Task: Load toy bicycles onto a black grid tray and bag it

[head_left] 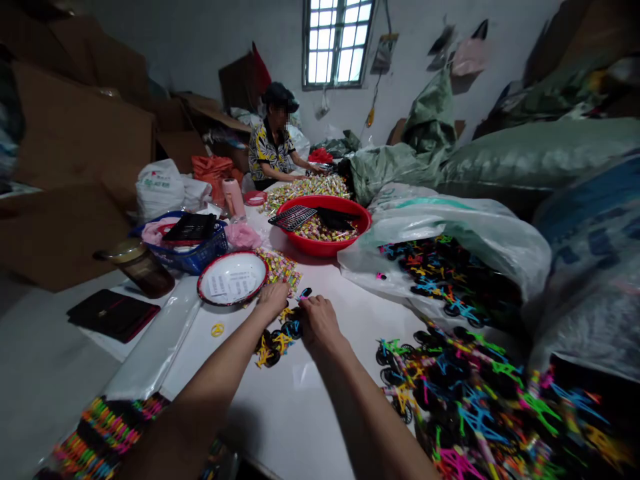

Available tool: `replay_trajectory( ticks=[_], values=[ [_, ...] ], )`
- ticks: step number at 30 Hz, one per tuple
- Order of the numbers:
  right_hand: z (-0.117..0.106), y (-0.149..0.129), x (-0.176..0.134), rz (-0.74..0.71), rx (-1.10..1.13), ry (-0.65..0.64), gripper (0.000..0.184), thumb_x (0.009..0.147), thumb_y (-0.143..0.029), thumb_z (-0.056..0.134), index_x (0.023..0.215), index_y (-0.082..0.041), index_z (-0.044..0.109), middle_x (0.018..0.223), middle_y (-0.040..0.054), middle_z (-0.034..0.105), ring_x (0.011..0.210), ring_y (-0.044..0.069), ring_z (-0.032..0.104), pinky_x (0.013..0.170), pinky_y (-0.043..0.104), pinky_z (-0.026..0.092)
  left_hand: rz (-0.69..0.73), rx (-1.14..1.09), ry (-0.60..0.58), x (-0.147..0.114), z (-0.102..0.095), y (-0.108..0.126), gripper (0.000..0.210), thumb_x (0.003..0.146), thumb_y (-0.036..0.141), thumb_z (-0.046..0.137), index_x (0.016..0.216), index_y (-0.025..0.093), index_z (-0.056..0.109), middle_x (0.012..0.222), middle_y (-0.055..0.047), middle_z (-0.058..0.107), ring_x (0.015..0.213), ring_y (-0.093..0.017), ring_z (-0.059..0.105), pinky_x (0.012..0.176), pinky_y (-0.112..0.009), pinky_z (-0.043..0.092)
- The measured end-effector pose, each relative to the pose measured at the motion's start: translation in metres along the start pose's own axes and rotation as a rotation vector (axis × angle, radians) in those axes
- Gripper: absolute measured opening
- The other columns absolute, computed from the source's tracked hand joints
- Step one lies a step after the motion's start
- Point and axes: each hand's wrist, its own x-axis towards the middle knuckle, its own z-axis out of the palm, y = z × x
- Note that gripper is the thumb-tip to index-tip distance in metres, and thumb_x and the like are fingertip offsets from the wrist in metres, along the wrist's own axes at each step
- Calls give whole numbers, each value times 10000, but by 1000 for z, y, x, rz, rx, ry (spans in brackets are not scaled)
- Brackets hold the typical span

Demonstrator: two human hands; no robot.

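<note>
My left hand (pixel 274 298) is at the near edge of a small pile of wrapped candies (pixel 285 268), its fingers curled together. Whatever it may hold is hidden. Just right of it, my right hand (pixel 321 317) pinches a small toy bicycle, of which a blue and black end (pixel 304 293) shows past the fingertips. Below and between the hands lie several toy bicycles (pixel 280 340), yellow and blue with black wheels. A white enamel basin (pixel 203 291) with a red rim stands left of my left hand, with printed paper in it. A yellow plastic ring (pixel 217 329) lies on the white table.
A large heap of colourful toy bicycles (pixel 470 400) covers the right side, below an open plastic sack (pixel 400 230). A red tub (pixel 320 248) of candies, a blue basket (pixel 200 257) and a jar (pixel 145 270) stand beyond. Another person (pixel 273 150) sits at the far end.
</note>
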Motion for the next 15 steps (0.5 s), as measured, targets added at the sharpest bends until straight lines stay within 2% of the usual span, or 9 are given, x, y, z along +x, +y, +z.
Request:
replay_trajectory(
  ticks=[3, 6, 9, 11, 13, 15],
  values=[
    [-3, 9, -36, 84, 139, 85, 206, 899, -206, 448, 970, -190, 641, 932, 62, 653, 892, 196, 526, 778, 291, 355, -6, -123, 19, -1, -3, 0, 96, 774, 211, 670, 807, 131, 628, 1031, -111, 641, 974, -233, 597, 891, -398, 432],
    [-2, 11, -63, 188, 321, 175, 249, 917, -200, 390, 940, -185, 638, 902, 51, 638, 868, 173, 539, 758, 262, 369, 4, -284, 86, -21, -17, 2, 100, 759, 236, 666, 790, 152, 621, 980, -130, 648, 970, -256, 592, 848, -341, 422],
    [-1, 3, -63, 183, 361, 205, 252, 919, -194, 383, 1001, -186, 622, 983, 64, 626, 914, 171, 547, 787, 257, 380, 6, -461, 148, -70, -28, 6, 290, 855, 428, 515, 925, 161, 603, 896, -91, 659, 782, -196, 604, 685, -290, 452],
    [0, -7, -47, 110, 277, 182, 249, 921, -213, 400, 1050, -193, 612, 1038, 75, 623, 952, 185, 539, 819, 274, 373, -46, -641, 154, -113, -25, 5, 414, 881, 505, 420, 1065, 160, 556, 888, -76, 666, 579, -127, 554, 531, -245, 423],
    [2, -20, -25, 51, 128, 107, 244, 913, -231, 423, 1064, -181, 609, 1065, 95, 623, 992, 215, 527, 837, 310, 362, -308, -1230, 116, -154, -11, 2, 435, 760, 468, 640, 1062, 163, 567, 824, -56, 665, 581, -112, 563, 512, -212, 416],
    [6, -31, -3, 32, 11, 23, 235, 892, -219, 449, 1040, -142, 615, 1058, 128, 628, 1009, 248, 526, 839, 345, 353, -552, -1564, 126, -186, 7, -1, 378, 700, 364, 731, 998, 175, 595, 804, -47, 670, 671, -138, 618, 550, -217, 458]
  ],
)
